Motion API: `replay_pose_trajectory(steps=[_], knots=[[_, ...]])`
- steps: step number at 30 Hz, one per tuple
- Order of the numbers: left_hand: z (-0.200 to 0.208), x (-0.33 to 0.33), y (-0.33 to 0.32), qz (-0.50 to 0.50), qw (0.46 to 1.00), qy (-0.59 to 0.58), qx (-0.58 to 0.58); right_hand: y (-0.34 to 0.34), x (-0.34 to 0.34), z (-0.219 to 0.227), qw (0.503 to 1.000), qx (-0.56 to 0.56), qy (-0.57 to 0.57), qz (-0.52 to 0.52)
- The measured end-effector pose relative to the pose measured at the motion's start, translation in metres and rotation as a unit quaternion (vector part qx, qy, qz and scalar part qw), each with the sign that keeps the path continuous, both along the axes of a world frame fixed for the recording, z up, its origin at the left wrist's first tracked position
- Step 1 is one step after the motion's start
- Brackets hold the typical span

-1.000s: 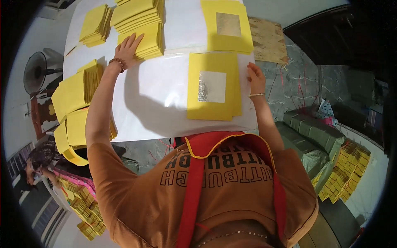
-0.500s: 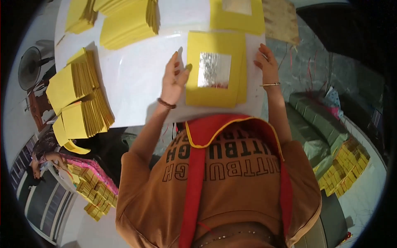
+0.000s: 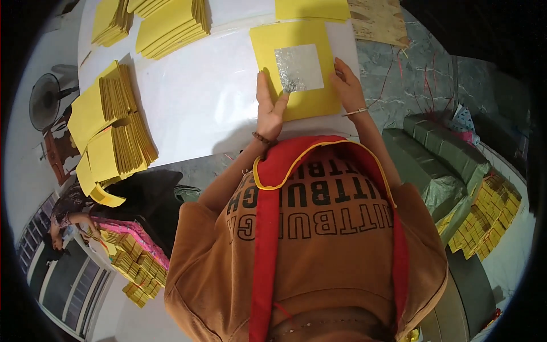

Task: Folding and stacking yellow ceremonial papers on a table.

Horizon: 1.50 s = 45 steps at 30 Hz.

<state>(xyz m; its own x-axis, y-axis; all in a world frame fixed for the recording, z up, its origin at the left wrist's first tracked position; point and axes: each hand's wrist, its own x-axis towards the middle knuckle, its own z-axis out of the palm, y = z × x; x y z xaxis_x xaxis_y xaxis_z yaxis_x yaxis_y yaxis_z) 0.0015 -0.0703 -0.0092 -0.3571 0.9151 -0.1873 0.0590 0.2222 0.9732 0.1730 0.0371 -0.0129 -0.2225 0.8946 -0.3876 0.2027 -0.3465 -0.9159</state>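
Note:
A small pile of yellow paper sheets (image 3: 310, 105) lies on the white table in front of me, its edges nearly lined up. The top sheet carries a shiny silver foil square (image 3: 299, 68). Along the pile's left edge rests my left hand (image 3: 269, 108), open, fingers stretched out and thumb lying over the paper near the foil's lower corner. At the right edge, my right hand (image 3: 348, 88) touches the paper with its fingers and thumb, the fingers slightly bent and apart. Neither hand is wrapped round anything.
Fanned stacks of yellow paper (image 3: 108, 122) stand at the table's left edge, with another stack (image 3: 174, 28) at the far left. More yellow paper (image 3: 312, 8) and a wooden board (image 3: 379, 21) lie beyond. Green wrapped bales (image 3: 433, 159) stand at right. Another person (image 3: 71, 214) works at lower left.
Both hands have come in against the pile's sides; the right one was apart from it. The sheets, offset before, now line up more closely and sit tilted slightly.

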Motion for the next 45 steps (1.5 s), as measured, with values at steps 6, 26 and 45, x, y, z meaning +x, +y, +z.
replay_pose_trajectory(steps=[6,26,45], knots=[[0.004,-0.014,0.007,0.109,0.976,-0.189,0.018,0.001,0.008,-0.005,0.997,0.043,-0.061,0.007],[0.003,0.002,0.04,-0.02,0.985,0.14,0.1,0.005,0.004,-0.005,0.929,0.21,-0.257,0.162],[0.016,-0.008,0.063,0.045,0.977,-0.203,-0.041,-0.029,-0.036,0.012,0.912,0.393,-0.063,0.104]])
